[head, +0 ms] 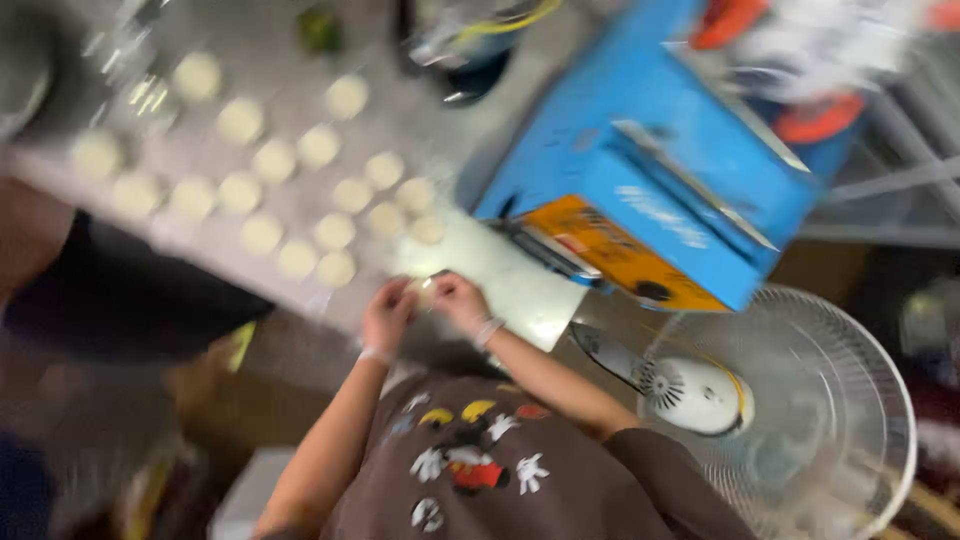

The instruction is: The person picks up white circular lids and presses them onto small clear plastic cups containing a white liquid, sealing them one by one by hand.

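The frame is blurred. My left hand and my right hand meet at the near edge of a floured work table. Both pinch a small pale dough piece between their fingertips. Several round, flattened dough discs lie in loose rows on the table, just beyond and left of my hands. A pale sheet or tray sticks out from the blue machine directly right of my right hand.
A large blue machine with an orange-yellow front panel fills the right side of the table. A white standing fan is at lower right. Another person in dark clothing stands at left. A dark bowl sits at the far edge.
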